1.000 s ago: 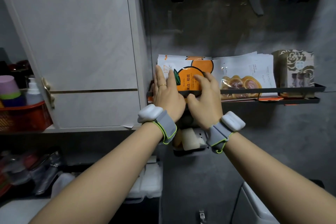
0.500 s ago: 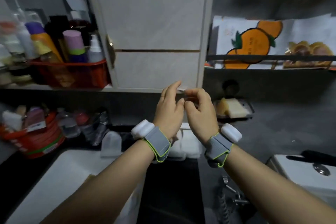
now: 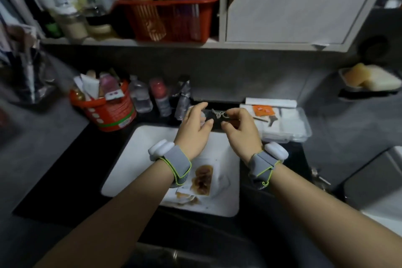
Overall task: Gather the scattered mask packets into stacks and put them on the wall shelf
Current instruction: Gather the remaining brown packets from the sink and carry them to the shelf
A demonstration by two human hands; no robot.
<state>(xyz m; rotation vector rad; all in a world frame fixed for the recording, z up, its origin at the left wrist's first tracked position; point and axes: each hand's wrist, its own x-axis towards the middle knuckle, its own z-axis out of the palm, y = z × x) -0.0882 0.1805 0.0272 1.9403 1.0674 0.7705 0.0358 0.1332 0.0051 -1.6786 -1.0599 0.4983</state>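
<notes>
Two mask packets lie on a white board below my wrists: one with a brown pattern and another partly under it, part hidden by my left wristband. My left hand and my right hand hover side by side above the board's far edge. Their fingers are loosely spread or half curled, and I see nothing in them. A small pale wiry item lies on the dark counter between the fingertips. The wall shelf is out of view.
A red bucket of tubes and small bottles stand at the back left. A clear box of white pads sits right of my hands. Above are a red basket of bottles, a cabinet door and a soap dish.
My hands have let go of the stack on the wall shelf and dropped to the counter. The view has tilted down and left, so the shelf has left the frame.
</notes>
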